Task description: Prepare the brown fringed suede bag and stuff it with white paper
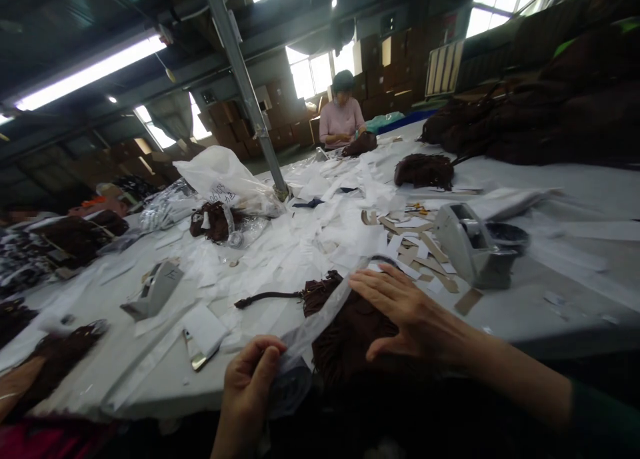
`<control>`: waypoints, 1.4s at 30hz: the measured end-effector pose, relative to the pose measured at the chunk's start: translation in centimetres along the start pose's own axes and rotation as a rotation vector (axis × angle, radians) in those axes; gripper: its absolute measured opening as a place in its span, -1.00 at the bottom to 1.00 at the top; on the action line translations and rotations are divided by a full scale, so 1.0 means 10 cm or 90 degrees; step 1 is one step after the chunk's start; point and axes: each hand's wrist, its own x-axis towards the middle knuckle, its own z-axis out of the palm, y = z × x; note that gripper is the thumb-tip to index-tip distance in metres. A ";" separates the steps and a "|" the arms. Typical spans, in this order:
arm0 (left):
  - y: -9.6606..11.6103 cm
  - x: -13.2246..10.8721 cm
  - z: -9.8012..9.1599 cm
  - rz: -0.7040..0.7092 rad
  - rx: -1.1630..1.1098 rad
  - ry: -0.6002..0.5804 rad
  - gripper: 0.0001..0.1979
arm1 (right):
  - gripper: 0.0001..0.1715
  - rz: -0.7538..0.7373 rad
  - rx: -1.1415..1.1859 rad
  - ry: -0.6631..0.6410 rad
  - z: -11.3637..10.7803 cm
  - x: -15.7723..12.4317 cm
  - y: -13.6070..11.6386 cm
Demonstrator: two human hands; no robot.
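In the head view a dark brown fringed bag (345, 332) lies at the near edge of the table, its strap (270, 296) reaching out to the left. Across its top runs a translucent whitish strip (320, 315). My left hand (253, 385) pinches the near end of this strip between thumb and fingers. Below that grip hangs some clear, crumpled or coiled plastic (293, 385). My right hand (405, 312) is spread over the bag, fingers stretched out, fingertips at the far end of the strip. Whether its palm presses on the bag, I cannot tell.
Grey tape dispensers stand at right (470, 245) and left (157, 289). Cardboard strips (425, 245) and white paper sheets (310, 225) litter the table. A metal post (250, 92) rises beyond. One person (343, 115) works opposite; another person's hand (20, 385) shows at far left.
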 end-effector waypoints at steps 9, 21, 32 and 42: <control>0.26 -0.19 -0.03 0.023 -0.004 -0.230 -0.55 | -0.49 -0.101 0.456 -0.262 -0.12 0.77 -0.68; 0.18 -0.22 -0.12 -0.009 -0.002 -0.248 -0.41 | -0.46 -0.049 0.214 -0.220 -0.43 0.79 -0.42; 0.13 -0.16 0.20 0.055 -0.362 0.074 -0.38 | -0.26 0.138 0.492 -0.080 0.15 0.43 -0.87; -0.04 -0.19 0.51 0.135 -0.352 0.234 -0.45 | -0.48 0.288 0.650 0.161 0.58 0.42 -1.33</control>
